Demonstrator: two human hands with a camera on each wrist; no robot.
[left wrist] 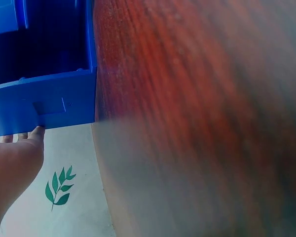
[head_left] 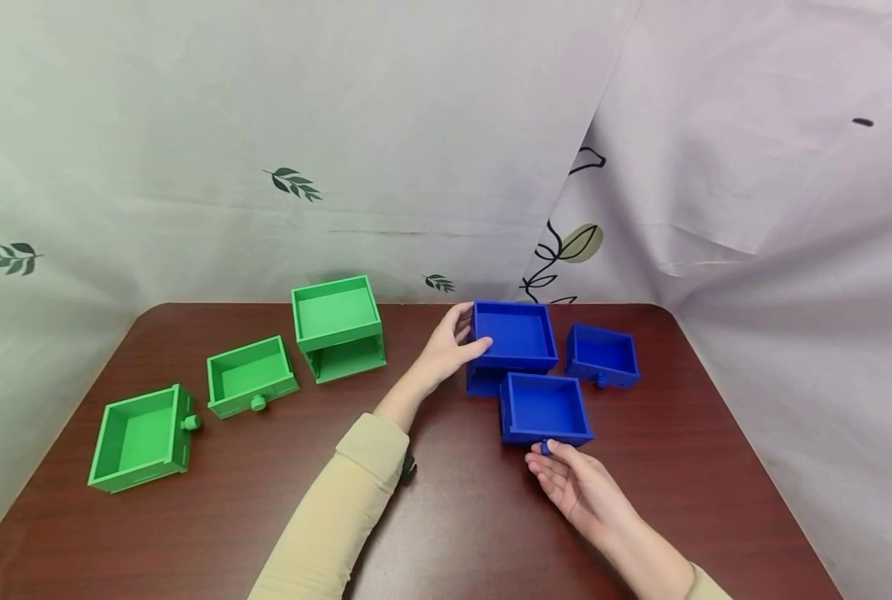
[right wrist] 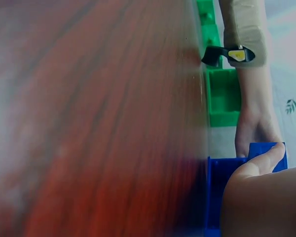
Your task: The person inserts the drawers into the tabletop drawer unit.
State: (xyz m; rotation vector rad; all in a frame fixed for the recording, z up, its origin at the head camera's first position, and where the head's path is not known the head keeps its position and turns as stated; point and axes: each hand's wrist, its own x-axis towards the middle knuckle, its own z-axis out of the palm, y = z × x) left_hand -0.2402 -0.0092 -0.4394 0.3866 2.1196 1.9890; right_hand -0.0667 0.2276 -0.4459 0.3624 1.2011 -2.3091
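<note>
My left hand [head_left: 444,352] holds the left side of a blue open-fronted cabinet [head_left: 517,332], thumb over its top rim and the other fingers by its side wall. In front of it is a blue drawer [head_left: 545,406]. Thumb and fingers of my right hand [head_left: 584,496] pinch the drawer's small round knob [head_left: 546,448]. The left wrist view shows the drawer's edge [left wrist: 4,19] above the cabinet's hollow lower part [left wrist: 49,49], so it seems raised off the table. Whether its back edge is inside the cabinet, I cannot tell. A second blue drawer [head_left: 603,357] lies to the right.
A green cabinet [head_left: 337,312] stands at the back, left of centre. Two green drawers, one nearer the cabinet [head_left: 251,372] and one farther left [head_left: 142,429], lie on the brown wooden table [head_left: 446,533]. Pale patterned cloth [head_left: 416,150] hangs behind the table.
</note>
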